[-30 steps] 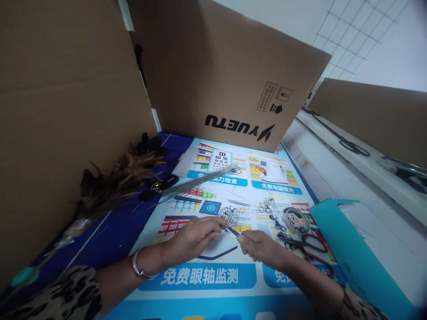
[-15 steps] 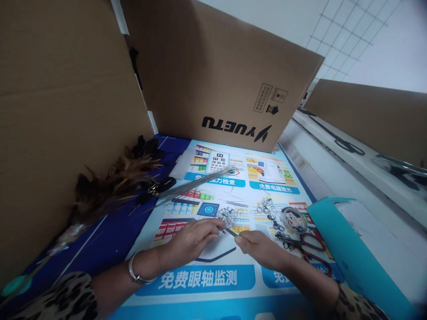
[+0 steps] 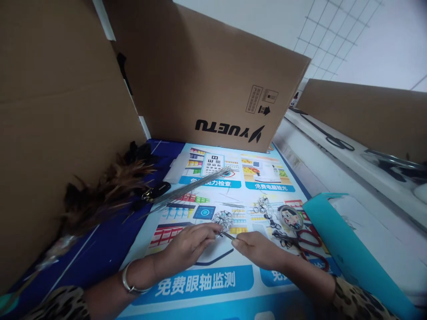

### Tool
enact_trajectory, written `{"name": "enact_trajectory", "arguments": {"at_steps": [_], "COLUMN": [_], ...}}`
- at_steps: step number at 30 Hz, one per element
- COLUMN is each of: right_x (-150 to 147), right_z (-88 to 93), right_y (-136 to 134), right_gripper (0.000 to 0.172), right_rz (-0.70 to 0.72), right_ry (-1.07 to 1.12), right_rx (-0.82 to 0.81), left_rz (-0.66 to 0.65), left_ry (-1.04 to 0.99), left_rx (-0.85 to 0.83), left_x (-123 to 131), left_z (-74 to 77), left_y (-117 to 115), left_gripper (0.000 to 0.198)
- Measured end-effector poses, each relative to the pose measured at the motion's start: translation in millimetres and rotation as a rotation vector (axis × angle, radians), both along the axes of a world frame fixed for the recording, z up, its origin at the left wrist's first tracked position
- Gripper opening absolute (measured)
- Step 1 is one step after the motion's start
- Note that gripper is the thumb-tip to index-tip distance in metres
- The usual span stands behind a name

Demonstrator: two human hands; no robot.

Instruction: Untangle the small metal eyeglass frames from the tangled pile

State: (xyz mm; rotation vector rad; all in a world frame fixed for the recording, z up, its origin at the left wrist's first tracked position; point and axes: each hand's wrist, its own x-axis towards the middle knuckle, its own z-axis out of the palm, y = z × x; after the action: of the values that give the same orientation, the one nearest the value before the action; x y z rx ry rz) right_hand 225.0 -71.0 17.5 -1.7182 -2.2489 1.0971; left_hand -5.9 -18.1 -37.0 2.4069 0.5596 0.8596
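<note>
1. Your left hand has thumb and forefinger brought together, pinching a small piece too tiny to identify. Hold it close to where the tool bites, so that it shouldn't twist away.
2. Your right hand wraps its fingers round a slim metal tool, whose point meets your left fingertips. Whether its tips are closed, you cannot tell here. Work in small, steady squeezes, with the point clear of your skin.
3. Just beyond your left fingertips sits a round wire bundle, midway between the left and right edges of the printed sheet. Whether your fingers touch it is unclear; a light touch would best protect its shape.
4. Toward the sheet's right edge lie black loops, a round container and red-handled scissors. Give your right elbow room there.
5. A fan of straight wires crosses the left edge. Mind their ends when reaching.
6. Outermost, feathers lie past the left edge, a teal box stands by the right edge, and a cardboard panel rises along the far edge.
</note>
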Motion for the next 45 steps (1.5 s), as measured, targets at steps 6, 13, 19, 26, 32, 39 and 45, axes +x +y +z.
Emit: {"name": "enact_trajectory", "arguments": {"at_steps": [6, 13, 19, 26, 32, 39, 45], "right_x": [1.2, 1.0, 4.9, 36.0, 32.8, -5.7, -22.6], "right_z": [-2.5, 0.5, 3.2, -3.7, -0.7, -8.9, -19.7], "right_y": [-2.4, -3.4, -16.4, -24.5, -17.4, -0.9, 3.3], "right_gripper": [0.039, 0.041, 0.033, 0.024, 0.019, 0.026, 0.046], "right_rz": [0.003, 0.016, 0.003, -0.141, -0.183, -0.161, -0.165], "right_ry": [-0.025, -0.076, -0.279, -0.498, -0.264, 0.056, 0.037], "right_rx": [0.003, -0.001, 0.21, 0.46, 0.558, 0.645, 0.66], "left_rz": [-0.011, -0.017, 0.007, 0.149, 0.179, 0.171, 0.253], "left_ry": [0.009, -0.005, -0.036, -0.217, -0.634, -0.73, -0.534], "left_rx": [0.007, -0.016, -0.112, -0.589, -1.235, -1.323, -0.909], "left_x": [0.3, 1.1, 1.5, 7.2, 14.6, 14.3, 15.9], "left_z": [1.6, 3.1, 6.0, 16.1, 24.0, 24.9, 25.1], "left_y": [-1.9, -3.4, -4.8, -7.4, -8.0, -15.8, -25.5], "left_gripper": [0.015, 0.013, 0.015, 0.009, 0.013, 0.012, 0.009]}}
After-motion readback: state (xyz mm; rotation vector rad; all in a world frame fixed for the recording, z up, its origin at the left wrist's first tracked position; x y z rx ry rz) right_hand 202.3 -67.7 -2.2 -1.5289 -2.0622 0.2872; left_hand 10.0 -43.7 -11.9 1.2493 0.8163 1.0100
